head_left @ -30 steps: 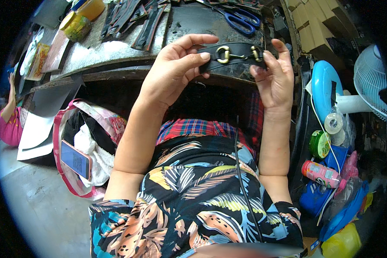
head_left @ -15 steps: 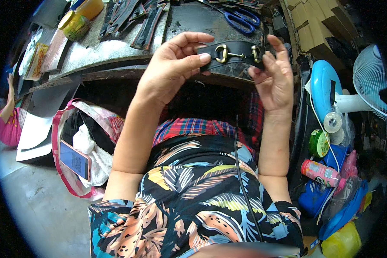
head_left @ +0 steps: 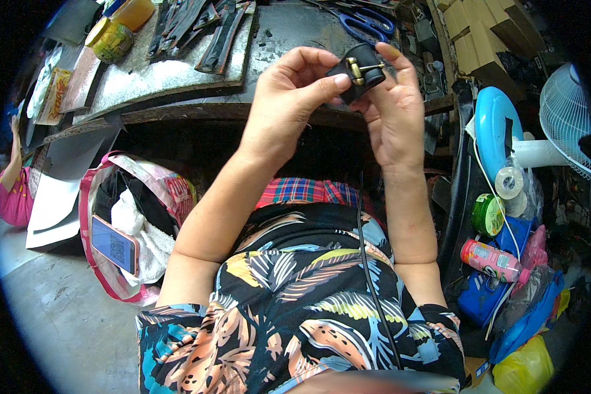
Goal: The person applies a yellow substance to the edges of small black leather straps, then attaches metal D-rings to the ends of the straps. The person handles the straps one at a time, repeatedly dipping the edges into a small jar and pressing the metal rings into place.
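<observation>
A black leather strap piece [head_left: 373, 80] with a brass-coloured horsebit buckle [head_left: 356, 69] is held up in front of the workbench's near edge. It is bent into a tight curve, the metal bar facing outward. My left hand [head_left: 302, 85] pinches one end, with the thumb on top beside the buckle. On the other side my right hand [head_left: 395, 108] has its fingers around the bent end, and part of the strap is hidden behind them. Just beyond both hands lie blue-handled scissors [head_left: 368, 27] on the dark bench top.
Black strips [head_left: 213, 49] lie piled on a pale slab [head_left: 164, 85] beside a yellow jar [head_left: 110, 41]. Left of my lap stands a pink-rimmed bag [head_left: 88, 197] with a phone [head_left: 115, 244] on it. On the right are a white fan [head_left: 568, 118] and a pink bottle [head_left: 492, 260].
The strap was stretched nearly flat between my hands; now it is bent into a curve. My hands have come closer together, the left moving right and the right moving left.
</observation>
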### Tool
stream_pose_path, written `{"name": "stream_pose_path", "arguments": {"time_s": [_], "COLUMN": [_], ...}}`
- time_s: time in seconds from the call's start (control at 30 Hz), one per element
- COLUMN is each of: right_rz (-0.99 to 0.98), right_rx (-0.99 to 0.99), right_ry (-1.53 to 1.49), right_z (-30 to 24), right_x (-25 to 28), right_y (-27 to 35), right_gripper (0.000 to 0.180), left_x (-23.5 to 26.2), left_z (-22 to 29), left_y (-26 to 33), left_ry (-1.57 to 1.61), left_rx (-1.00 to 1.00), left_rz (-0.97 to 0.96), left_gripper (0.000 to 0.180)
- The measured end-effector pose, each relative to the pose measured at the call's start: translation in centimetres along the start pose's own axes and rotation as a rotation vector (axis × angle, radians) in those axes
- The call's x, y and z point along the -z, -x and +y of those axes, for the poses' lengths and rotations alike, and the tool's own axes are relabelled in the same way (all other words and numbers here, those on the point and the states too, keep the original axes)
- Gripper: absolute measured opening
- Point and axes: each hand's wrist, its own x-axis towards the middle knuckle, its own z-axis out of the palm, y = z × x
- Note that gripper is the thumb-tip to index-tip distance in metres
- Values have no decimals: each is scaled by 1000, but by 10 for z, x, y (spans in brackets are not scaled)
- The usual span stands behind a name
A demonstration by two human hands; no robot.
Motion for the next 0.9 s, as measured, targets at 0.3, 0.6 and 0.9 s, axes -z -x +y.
{"name": "stream_pose_path", "arguments": {"time_s": [0.3, 0.6, 0.9], "right_rz": [138, -280, -334], "right_rx": [310, 519, 339], "right_ry": [1411, 1144, 973], "right_z": [-16, -7, 8], "right_x": [35, 0, -1], "right_y": [-12, -14, -27], "right_gripper": [60, 52, 54], "left_x": [37, 46, 48], "left_z": [19, 20, 21], "left_y": [-3, -8, -9], "left_ry": [-532, -390, -335], "left_rx": [60, 93, 112], "left_rz": [24, -23, -37], "left_gripper": [36, 36, 35]}}
